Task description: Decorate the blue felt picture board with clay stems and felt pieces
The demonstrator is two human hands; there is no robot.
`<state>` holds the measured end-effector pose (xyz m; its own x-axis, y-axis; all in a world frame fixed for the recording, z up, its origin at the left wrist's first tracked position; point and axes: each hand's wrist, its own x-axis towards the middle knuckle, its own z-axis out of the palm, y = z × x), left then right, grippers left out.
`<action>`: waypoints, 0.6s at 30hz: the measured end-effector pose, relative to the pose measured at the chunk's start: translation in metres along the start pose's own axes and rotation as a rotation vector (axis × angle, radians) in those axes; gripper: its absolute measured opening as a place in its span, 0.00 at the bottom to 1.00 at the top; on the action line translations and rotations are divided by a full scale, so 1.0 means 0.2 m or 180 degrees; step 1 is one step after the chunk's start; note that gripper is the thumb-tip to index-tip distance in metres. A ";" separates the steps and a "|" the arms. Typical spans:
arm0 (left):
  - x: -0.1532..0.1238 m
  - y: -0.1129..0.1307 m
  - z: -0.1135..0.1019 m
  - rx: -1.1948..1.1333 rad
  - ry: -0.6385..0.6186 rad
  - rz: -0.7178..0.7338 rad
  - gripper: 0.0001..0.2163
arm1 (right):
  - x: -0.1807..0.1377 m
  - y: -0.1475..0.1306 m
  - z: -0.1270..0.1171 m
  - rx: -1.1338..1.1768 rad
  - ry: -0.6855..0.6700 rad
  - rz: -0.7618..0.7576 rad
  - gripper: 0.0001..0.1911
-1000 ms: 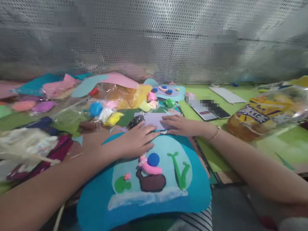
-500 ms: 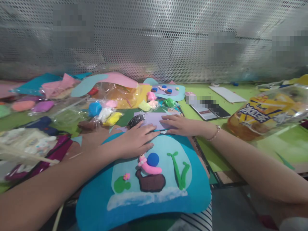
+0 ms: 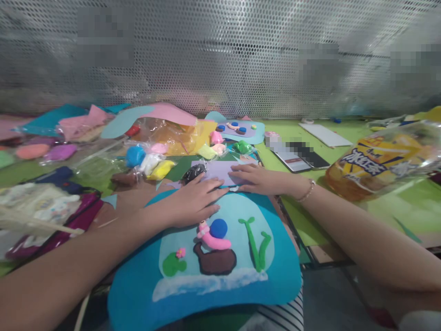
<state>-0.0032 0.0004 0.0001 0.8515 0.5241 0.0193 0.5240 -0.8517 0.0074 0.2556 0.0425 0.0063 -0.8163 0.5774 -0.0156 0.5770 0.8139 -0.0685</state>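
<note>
A blue foam board [image 3: 138, 289] lies in front of me, decorated with a clay snail [image 3: 213, 236], green sprouts [image 3: 257, 246], a green leaf and a white strip. My left hand [image 3: 193, 200] rests flat on the board's top edge, fingers stretched onto a pale purple sheet [image 3: 222, 171]. My right hand [image 3: 258, 179] lies flat on the same sheet from the right, a bracelet on its wrist. Both hands press the sheet and hold nothing.
Bags of coloured clay lumps [image 3: 148, 161] and foam sheets [image 3: 127, 120] crowd the left and back. A phone [image 3: 299, 158] and white paper [image 3: 325, 135] lie on the green table [image 3: 347, 207]. A yellow snack bag [image 3: 375, 163] sits right. Perforated metal wall [image 3: 220, 55] behind.
</note>
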 end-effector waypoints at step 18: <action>0.00 -0.01 0.01 0.0026 0.0058 0.0055 0.21 | 0.00 0.00 0.00 0.0024 -0.0006 0.0027 0.29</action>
<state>-0.0047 0.0017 -0.0019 0.8599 0.5092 0.0376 0.5096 -0.8604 -0.0014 0.2549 0.0426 0.0061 -0.8113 0.5843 -0.0180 0.5838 0.8083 -0.0758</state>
